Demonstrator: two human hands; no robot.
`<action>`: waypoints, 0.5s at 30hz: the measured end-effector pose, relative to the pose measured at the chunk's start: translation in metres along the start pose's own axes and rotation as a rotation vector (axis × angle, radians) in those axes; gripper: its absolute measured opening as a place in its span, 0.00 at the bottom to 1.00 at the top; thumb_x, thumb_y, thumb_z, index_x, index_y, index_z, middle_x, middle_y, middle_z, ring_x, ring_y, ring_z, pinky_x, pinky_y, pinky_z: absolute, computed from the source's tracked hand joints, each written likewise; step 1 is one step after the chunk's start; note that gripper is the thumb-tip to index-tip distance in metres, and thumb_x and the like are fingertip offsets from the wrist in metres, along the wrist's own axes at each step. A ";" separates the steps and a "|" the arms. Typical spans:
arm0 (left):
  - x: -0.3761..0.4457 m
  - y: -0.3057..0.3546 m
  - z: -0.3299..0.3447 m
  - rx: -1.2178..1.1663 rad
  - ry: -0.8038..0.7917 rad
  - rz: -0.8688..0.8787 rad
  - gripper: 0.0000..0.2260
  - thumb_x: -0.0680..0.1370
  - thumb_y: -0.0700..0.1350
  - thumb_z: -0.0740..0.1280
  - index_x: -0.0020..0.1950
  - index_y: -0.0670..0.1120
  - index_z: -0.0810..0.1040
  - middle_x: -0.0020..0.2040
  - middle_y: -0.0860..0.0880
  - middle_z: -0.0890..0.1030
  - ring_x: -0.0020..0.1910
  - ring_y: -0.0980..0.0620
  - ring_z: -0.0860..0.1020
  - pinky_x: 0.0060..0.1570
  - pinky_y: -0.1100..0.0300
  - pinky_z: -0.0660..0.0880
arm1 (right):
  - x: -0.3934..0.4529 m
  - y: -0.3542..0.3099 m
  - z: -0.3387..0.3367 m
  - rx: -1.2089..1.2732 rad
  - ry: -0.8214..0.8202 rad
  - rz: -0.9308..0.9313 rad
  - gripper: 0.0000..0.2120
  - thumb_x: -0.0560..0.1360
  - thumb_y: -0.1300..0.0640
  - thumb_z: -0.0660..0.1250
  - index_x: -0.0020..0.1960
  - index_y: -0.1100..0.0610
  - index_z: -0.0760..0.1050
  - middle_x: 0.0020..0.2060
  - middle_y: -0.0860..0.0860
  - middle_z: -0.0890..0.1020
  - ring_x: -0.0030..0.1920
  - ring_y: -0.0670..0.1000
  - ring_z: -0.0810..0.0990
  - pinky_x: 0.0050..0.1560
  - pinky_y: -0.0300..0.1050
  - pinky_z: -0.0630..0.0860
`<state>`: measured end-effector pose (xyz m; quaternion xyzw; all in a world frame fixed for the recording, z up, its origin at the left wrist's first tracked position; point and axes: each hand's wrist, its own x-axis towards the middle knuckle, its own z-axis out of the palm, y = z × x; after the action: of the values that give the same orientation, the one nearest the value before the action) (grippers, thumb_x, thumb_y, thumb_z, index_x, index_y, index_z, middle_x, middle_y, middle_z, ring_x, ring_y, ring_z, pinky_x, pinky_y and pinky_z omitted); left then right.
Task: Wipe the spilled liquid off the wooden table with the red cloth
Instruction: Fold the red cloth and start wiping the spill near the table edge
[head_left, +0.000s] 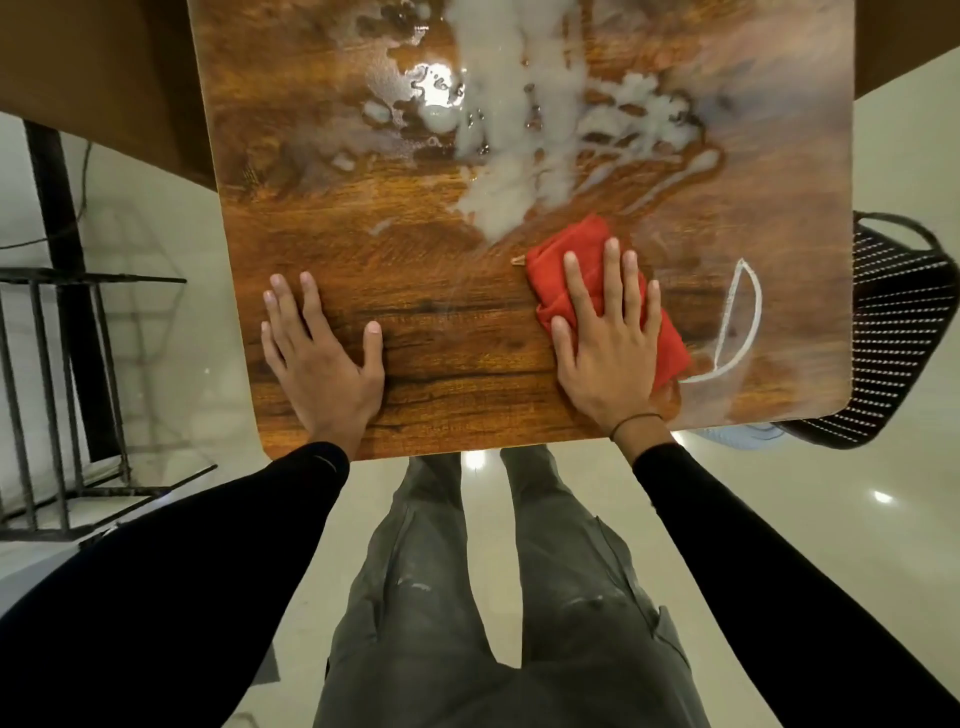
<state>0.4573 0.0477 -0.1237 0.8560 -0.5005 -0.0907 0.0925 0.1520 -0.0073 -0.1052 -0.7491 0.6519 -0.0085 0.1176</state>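
Head camera, looking straight down: the fingers (613, 280) of the right hand (608, 353) lie flat and slightly spread on top of the red cloth (582, 249), pressing the folded wad against the wooden table (441, 322) rather than pinching it. The cloth sits on the near right part of the tabletop, its far corner touching the lower edge of the spilled liquid (519, 130), a milky white pool that spreads in streaks and droplets across the far middle of the surface. A thin dark band (636, 422) circles the right wrist. Just right of the cloth a white half-moon outline (737, 322) of liquid marks the wood, with a hazy wet smear around it.

The left hand (322, 353) rests palm down on bare wood near the front left edge, fingers splayed, thumb out, holding nothing. Both arms wear black sleeves (727, 519). Below the table edge the person's grey trousers (467, 597) stand over a pale glossy floor (909, 519). A black perforated basket (893, 332) sits beyond the table's right side, and a dark metal rack (62, 322) stands to the left.
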 end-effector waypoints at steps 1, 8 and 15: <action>0.000 0.000 0.000 0.001 0.005 0.000 0.38 0.86 0.66 0.60 0.91 0.49 0.55 0.91 0.42 0.53 0.91 0.41 0.52 0.88 0.42 0.47 | 0.009 -0.008 0.000 -0.003 -0.001 -0.021 0.33 0.91 0.38 0.51 0.93 0.45 0.50 0.92 0.58 0.48 0.92 0.62 0.47 0.90 0.69 0.47; -0.002 0.001 0.001 0.009 0.013 0.002 0.38 0.86 0.66 0.60 0.91 0.49 0.55 0.91 0.42 0.54 0.91 0.41 0.52 0.88 0.43 0.47 | 0.004 -0.034 0.009 -0.020 -0.121 -0.580 0.33 0.92 0.38 0.51 0.93 0.45 0.47 0.92 0.58 0.46 0.92 0.61 0.45 0.90 0.70 0.47; -0.001 -0.001 0.003 -0.004 0.021 0.003 0.37 0.87 0.67 0.60 0.91 0.51 0.55 0.91 0.43 0.54 0.90 0.41 0.53 0.88 0.42 0.48 | -0.002 0.036 -0.005 -0.066 -0.124 -0.583 0.33 0.91 0.34 0.48 0.93 0.42 0.48 0.93 0.54 0.47 0.92 0.59 0.48 0.90 0.69 0.50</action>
<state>0.4571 0.0485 -0.1270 0.8559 -0.5007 -0.0825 0.0997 0.1160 -0.0105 -0.1071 -0.9071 0.4010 0.0249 0.1255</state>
